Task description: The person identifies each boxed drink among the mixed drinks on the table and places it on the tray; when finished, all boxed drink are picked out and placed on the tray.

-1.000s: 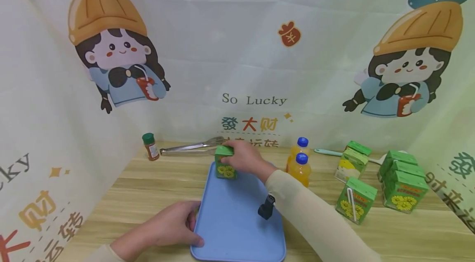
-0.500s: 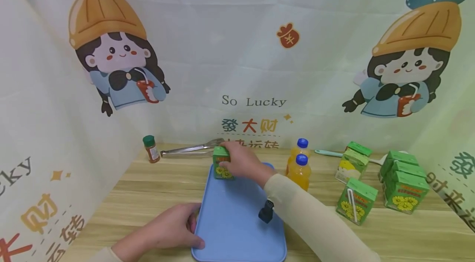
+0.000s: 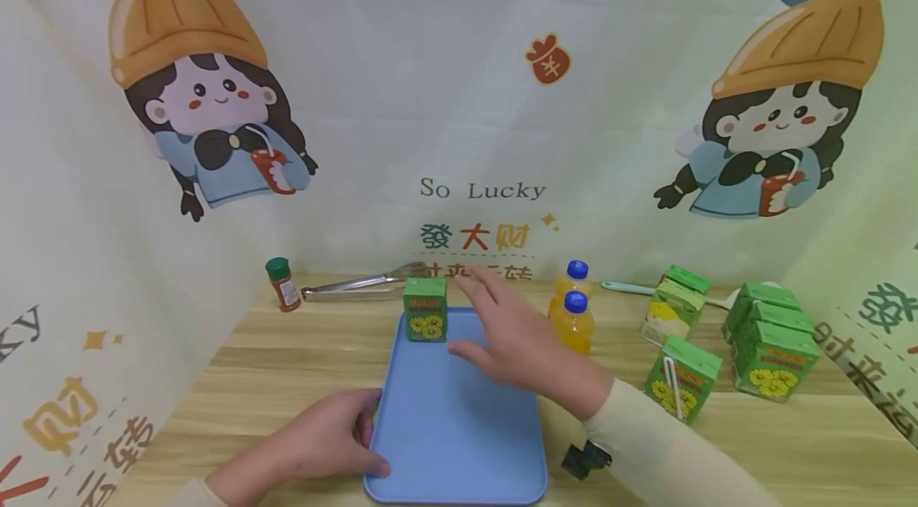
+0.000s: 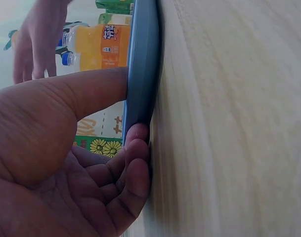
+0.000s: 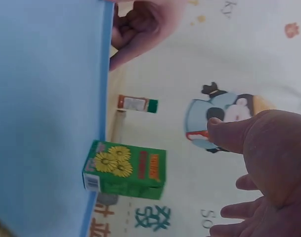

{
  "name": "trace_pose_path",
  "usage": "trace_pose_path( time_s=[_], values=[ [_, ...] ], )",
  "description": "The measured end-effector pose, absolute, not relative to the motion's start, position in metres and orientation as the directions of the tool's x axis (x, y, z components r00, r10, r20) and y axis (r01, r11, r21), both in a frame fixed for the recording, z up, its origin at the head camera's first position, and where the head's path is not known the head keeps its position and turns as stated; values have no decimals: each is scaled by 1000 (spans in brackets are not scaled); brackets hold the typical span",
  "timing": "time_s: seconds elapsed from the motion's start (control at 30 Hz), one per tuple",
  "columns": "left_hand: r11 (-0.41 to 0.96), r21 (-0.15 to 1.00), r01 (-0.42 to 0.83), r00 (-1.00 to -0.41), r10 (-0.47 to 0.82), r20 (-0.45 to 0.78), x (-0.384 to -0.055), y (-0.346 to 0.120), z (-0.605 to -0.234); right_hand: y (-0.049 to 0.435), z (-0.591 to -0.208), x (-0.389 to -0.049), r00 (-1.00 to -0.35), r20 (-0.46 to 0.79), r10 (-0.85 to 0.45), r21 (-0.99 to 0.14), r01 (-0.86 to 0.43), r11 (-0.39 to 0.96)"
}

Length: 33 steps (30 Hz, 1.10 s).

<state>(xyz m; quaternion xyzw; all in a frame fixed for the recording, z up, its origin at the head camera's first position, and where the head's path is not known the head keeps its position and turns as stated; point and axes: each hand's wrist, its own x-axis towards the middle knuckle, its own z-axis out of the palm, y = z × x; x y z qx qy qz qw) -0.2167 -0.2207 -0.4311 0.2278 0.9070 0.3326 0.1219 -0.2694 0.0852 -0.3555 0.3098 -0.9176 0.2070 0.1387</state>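
A blue tray lies on the table. At its left edge my left hand grips it, the thumb on the rim and the other fingers curled against its side, as the left wrist view shows. On the tray's far left corner stands a green drink carton with yellow flowers, upright. My right hand is over the tray just right of that carton, apart from it, with its fingers spread and nothing in them. In the right wrist view the same carton shows whole beside the hand.
Two orange drink bottles stand right of the tray. Several green cartons are farther right, near a pale green-handled utensil. Metal tongs and a spice jar lie at the back left, before a printed cloth.
My right hand has let go of the green drink carton and moved back to the right, its fingers spreading. The carton stays on the tray's corner. My left hand keeps its hold on the tray.
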Motion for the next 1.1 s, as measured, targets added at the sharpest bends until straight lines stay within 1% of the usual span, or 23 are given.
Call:
trace_pose_path(
  time_s=[0.17, 0.27, 0.37, 0.47, 0.57, 0.63, 0.9, 1.1],
  values=[
    [678, 648, 346, -864, 499, -61, -216, -221, -432, 130, -349, -248, -714, 503, -487, -278, -667, 691],
    [678, 647, 348, -864, 500, -59, -216, -221, -432, 157, -340, -243, -712, 538, -451, -274, -654, 705],
    [679, 647, 347, -864, 499, -60, -216, -221, -432, 185, -330, -241, -738, 550, -390, -306, -613, 728],
    [680, 645, 348, -864, 500, -60, -216, -221, -431, 212, -318, -242, -803, 506, -316, -361, -530, 767],
    [684, 639, 352, -863, 501, -61, -217, -219, -430, 238, -308, -248, -881, 397, -257, -413, -422, 807],
    [689, 633, 353, -865, 499, -61, -218, -219, -429, 254, -306, -254, -914, 335, -227, -425, -362, 830],
    [690, 637, 343, -866, 496, -71, -220, -217, -425, 301, -310, -281, -967, 214, -139, -372, -212, 904],
    [690, 649, 321, -868, 489, -91, -217, -220, -427, 319, -317, -291, -979, 148, -139, -336, -182, 924]
  ],
)
